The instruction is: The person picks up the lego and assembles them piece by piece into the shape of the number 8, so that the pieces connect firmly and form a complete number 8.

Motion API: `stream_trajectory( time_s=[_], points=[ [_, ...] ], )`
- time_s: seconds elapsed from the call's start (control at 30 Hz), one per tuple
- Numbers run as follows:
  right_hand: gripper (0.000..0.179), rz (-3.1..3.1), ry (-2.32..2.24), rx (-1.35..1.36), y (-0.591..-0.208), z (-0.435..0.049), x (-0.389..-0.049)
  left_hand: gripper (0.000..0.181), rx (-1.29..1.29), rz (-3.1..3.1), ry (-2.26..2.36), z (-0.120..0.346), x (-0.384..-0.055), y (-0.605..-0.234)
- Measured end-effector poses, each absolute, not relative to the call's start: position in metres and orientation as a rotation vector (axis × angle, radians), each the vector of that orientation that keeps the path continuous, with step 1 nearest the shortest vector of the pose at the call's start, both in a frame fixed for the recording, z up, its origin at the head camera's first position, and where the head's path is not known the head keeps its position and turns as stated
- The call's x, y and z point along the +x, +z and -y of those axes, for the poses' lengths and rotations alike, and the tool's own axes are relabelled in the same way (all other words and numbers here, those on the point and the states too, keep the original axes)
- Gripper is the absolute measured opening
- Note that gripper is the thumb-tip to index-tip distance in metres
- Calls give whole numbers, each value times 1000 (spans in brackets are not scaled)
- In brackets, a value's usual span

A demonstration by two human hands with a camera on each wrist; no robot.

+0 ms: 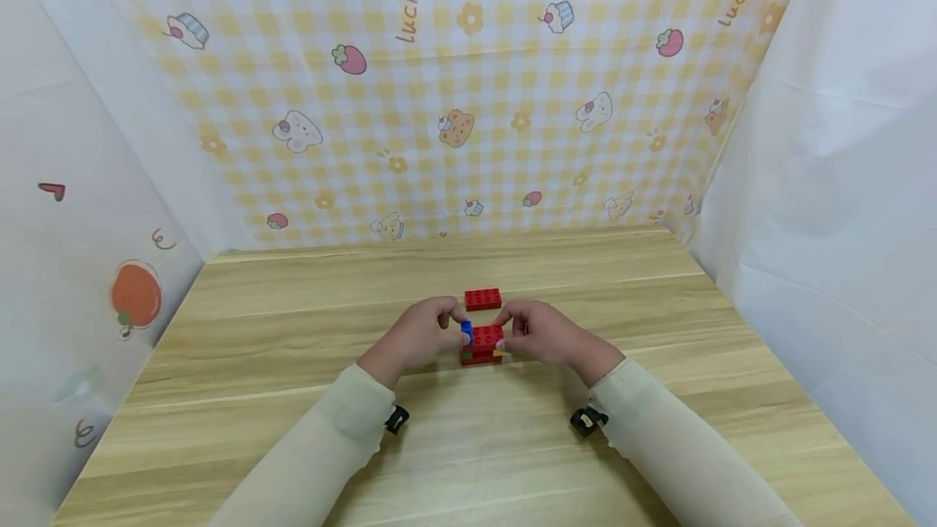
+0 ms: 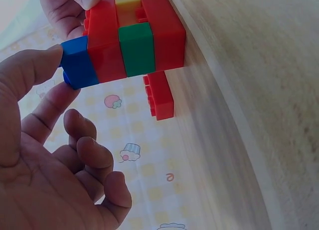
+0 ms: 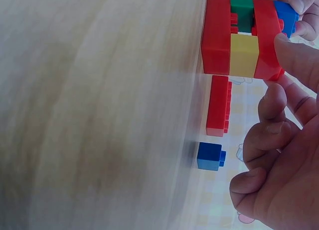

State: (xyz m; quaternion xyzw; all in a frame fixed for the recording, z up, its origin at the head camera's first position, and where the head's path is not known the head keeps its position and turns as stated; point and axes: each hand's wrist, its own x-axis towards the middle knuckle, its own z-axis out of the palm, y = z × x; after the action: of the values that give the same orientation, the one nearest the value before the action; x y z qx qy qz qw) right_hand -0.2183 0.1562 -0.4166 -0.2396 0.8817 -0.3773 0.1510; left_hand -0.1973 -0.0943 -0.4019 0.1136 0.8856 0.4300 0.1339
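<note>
A small stack of toy building bricks stands on the table. Its base is a red brick (image 1: 481, 359), with a green brick (image 2: 137, 49) at the left end and a yellow brick (image 3: 244, 55) at the right end above it. Across these two lies an upper red brick (image 2: 106, 45). My left hand (image 1: 420, 336) pinches a blue brick (image 1: 466, 333) between thumb and index finger, on the left end of the upper red brick. At the other end, my right hand (image 1: 543, 333) pinches that upper red brick, thumb in front and index finger behind.
Just behind the stack lies a loose red brick (image 1: 483, 299). A second blue brick (image 3: 209, 156) lies farther right, hidden in the head view. The wooden table (image 1: 293, 429) meets a patterned cloth (image 1: 468, 88) at the back, with white cloth at both sides.
</note>
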Motion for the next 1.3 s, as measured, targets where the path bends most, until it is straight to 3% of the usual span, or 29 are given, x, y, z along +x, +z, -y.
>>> stream_trajectory(
  time_s=[0.33,0.63,1.3],
  points=[
    [24,-2548,-1057,-711,-415,-157,-221,11,328,-2574,1267,94,-197,-404],
    [43,-2578,-1031,-661,-408,-163,-230,12,312,-2573,1257,94,-198,-404],
    [36,-2650,-1021,-398,-419,-193,-275,11,336,-2576,1270,93,-199,-406]
  ],
)
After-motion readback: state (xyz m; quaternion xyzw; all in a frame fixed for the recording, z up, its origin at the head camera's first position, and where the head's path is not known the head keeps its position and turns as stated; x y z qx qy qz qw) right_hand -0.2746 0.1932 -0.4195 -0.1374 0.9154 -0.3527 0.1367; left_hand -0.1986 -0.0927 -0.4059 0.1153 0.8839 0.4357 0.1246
